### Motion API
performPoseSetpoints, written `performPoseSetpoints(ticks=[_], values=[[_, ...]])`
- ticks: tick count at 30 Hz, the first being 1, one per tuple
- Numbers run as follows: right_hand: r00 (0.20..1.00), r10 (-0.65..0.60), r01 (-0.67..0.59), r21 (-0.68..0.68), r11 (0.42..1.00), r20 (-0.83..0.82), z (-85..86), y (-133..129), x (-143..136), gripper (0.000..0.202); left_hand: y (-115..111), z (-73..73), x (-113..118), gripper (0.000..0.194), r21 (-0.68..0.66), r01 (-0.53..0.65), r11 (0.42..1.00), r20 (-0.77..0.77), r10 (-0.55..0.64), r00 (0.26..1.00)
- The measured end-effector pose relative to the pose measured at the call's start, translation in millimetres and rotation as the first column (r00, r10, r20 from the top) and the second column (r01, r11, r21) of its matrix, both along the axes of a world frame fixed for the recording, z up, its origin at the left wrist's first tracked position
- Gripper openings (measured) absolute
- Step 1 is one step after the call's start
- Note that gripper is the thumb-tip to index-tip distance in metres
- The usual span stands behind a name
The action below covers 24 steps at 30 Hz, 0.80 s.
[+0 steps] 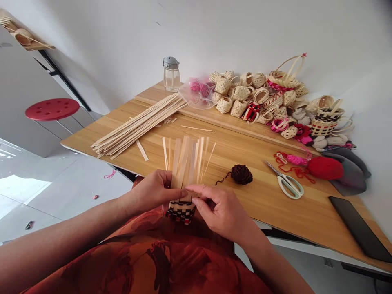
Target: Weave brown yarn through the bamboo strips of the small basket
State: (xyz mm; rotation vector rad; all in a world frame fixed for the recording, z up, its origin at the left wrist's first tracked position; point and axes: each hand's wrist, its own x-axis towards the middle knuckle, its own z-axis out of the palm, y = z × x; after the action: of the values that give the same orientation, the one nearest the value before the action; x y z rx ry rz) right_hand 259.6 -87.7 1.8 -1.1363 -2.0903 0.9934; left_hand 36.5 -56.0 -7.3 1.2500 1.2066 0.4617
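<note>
A small basket (181,211) with a dark and pale checkered weave and red bits near its base is held upright above my lap. Long pale wooden strips (185,159) rise from it and fan out at the top. My left hand (157,190) is closed around its left side, the thumb lying across the strips. My right hand (222,208) is at the right side, index fingertip and thumb against the strips just over the woven rows. From a dark brown yarn ball (241,174) on the table, a strand runs to my right hand, where the curled fingers hide it.
On the table (214,141) lie a bundle of wooden strips (141,124), scissors (286,181), red yarn (325,168) and a black phone (359,226). A bottle (172,75) and many little baskets (240,93) stand along the wall. A red stool (52,109) is at left.
</note>
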Motion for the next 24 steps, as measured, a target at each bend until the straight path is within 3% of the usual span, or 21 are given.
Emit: performPoseSetpoints(ticks=[2,5,13,16,21,24], values=[[1.000,-0.019,0.016,0.124,0.992,0.020,-3.3,0,-6,0.033,1,2.4,0,0.030,0.011,-0.013,1.000,-0.002,0.013,1.000],[0.998,-0.053,0.043,0.204,0.978,0.039,-8.5,0,-13,0.027,1,4.3,-1,0.031,-0.009,-0.019,1.000,0.001,0.019,1.000],[0.985,-0.128,0.108,0.160,0.981,0.120,-11.8,7,-22,0.019,-2,-5.2,-2,0.033,-0.057,-0.092,0.994,0.026,0.094,0.995],[0.984,-0.108,0.095,0.091,0.991,0.145,-8.4,8,-21,0.015,-2,-4.7,-4,0.032,-0.075,-0.079,0.994,0.052,0.083,0.995],[0.993,-0.120,0.116,-0.162,0.980,-0.017,-3.3,12,-21,0.019,-1,-4.1,-7,0.033,-0.130,-0.017,0.991,0.151,0.037,0.988],[0.983,-0.157,0.132,-0.232,0.964,-0.091,-3.9,15,-24,0.013,-1,-6.2,-8,0.033,-0.141,0.005,0.990,0.204,0.024,0.979]])
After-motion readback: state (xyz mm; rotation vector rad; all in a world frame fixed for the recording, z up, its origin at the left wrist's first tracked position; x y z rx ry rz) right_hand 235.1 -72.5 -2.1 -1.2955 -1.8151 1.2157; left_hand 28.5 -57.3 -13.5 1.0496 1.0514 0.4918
